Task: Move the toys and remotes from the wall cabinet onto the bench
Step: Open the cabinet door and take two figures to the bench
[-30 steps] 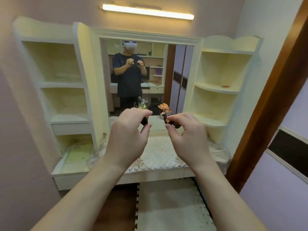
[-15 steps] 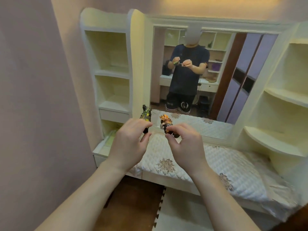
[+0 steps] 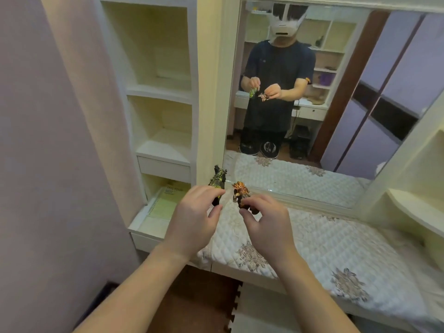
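Note:
My left hand is shut on a dark green and yellow dinosaur toy, which sticks up above the fingers. My right hand is shut on an orange-brown spiky dinosaur toy. Both toys hang side by side, a little apart, above the left end of the bench, which is covered by a white quilted pad with floral patches. The left wall cabinet stands just beyond my left hand, and the shelves I can see in it hold no toys.
A large mirror behind the bench reflects me holding the toys. The lowest cabinet compartment holds green papers. A curved corner shelf stands at the right. A pink wall closes the left side. Foam floor mats lie below.
The view has swung left and down and come closer to the bench. Both hands, still holding the toys, now sit lower, over the bench's left end by the cabinet.

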